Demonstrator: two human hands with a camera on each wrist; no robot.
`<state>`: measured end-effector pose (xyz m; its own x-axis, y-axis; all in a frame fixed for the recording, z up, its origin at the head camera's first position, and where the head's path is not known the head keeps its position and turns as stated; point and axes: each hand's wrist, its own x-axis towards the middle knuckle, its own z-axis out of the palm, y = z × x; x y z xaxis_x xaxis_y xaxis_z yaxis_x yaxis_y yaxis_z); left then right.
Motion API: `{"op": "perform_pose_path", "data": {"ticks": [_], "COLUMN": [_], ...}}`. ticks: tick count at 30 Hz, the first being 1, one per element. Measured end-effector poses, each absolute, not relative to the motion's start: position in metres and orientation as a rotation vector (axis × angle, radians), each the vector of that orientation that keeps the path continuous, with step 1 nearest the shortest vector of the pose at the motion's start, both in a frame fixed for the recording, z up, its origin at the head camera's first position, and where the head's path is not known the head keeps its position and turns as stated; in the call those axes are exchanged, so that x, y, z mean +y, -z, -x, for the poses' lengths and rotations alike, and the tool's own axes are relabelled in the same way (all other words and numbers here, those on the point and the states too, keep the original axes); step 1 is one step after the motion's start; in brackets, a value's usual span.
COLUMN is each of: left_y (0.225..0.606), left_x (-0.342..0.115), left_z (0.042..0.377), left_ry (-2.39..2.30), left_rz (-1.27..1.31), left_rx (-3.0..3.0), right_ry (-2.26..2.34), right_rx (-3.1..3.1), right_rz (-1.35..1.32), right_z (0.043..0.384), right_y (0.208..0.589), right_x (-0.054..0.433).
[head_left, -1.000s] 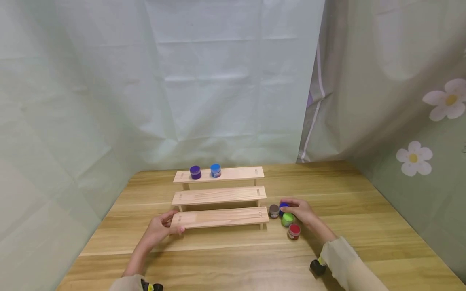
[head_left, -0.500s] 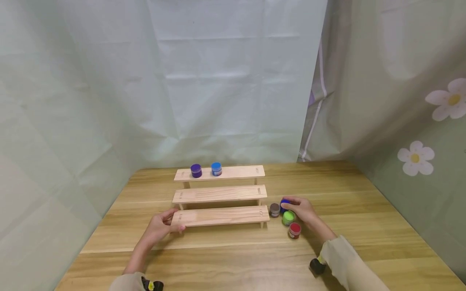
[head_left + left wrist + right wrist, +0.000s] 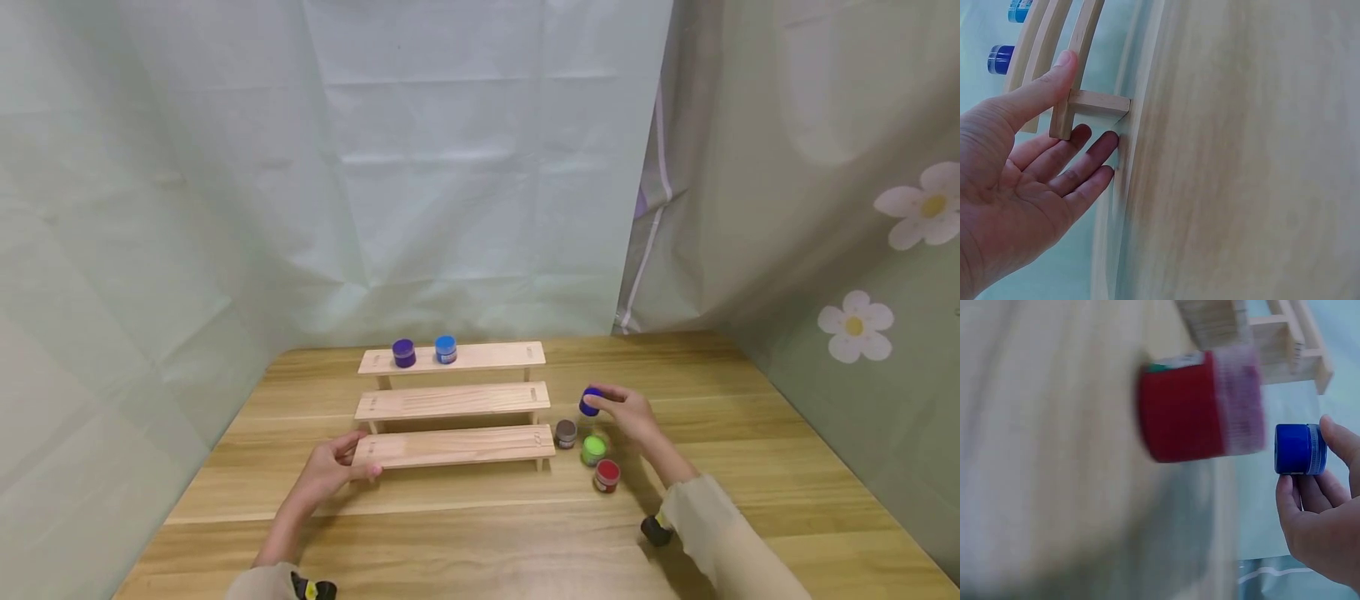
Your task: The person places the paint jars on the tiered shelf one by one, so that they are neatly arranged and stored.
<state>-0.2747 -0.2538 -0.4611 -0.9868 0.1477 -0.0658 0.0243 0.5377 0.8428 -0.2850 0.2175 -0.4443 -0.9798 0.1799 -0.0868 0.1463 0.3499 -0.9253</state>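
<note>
Fingers (image 3: 1287, 499) of the right hand (image 3: 628, 412) have lifted the deep-blue jar (image 3: 1295, 449).

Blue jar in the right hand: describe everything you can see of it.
The blue jar is small, round and glossy, plastic-looking, its ribbed lid on. The right hand pinches it between thumb and fingers, roughly upright, clear of the table, beyond the green jar. Nothing else visibly touches it.
</note>
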Motion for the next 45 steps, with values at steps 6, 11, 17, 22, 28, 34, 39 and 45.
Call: {"op": "perform_pose_path", "data": {"ticks": [6,11,17,22,28,34,39,45], "left_y": [0.462,0.462,0.462,0.464,0.464,0.464,0.465,0.466], "left_x": [-0.254,-0.254,-0.255,-0.255,-0.255,-0.255,-0.255,-0.255], "left_z": [0.276,0.276,0.275,0.275,0.274,0.273,0.274,0.275], "left_ry": [-1.437,-1.442,-1.463,-1.502,-1.493,-1.495,-1.524,-1.521], "left_rz": [-0.126,-0.127,-0.143,-0.147,-0.149,-0.151,-0.150,-0.142], "left_rx": [2.644,2.637,2.633,2.614,2.623,2.625,2.611,2.622], "right_ry": [-1.739,-1.768,-1.818,-1.876,-1.923,-1.932,-1.905,-1.885], "right_rx": [-2.525,-2.500,-2.467,-2.460,-2.472,-2.475,-2.493,-2.517], "right_rz": [0.263,0.227,0.102,0.058,0.034,0.013,-0.007,0.000], "right_z": [0.293,0.301,0.313,0.323,0.333,0.339,0.344,0.351], "right_y": [0.422,0.402,0.377,0.363,0.358,0.358,0.360,0.364], "right_x": [0.218,0.212,0.188,0.160,0.132,0.112,0.100,0.091]}}
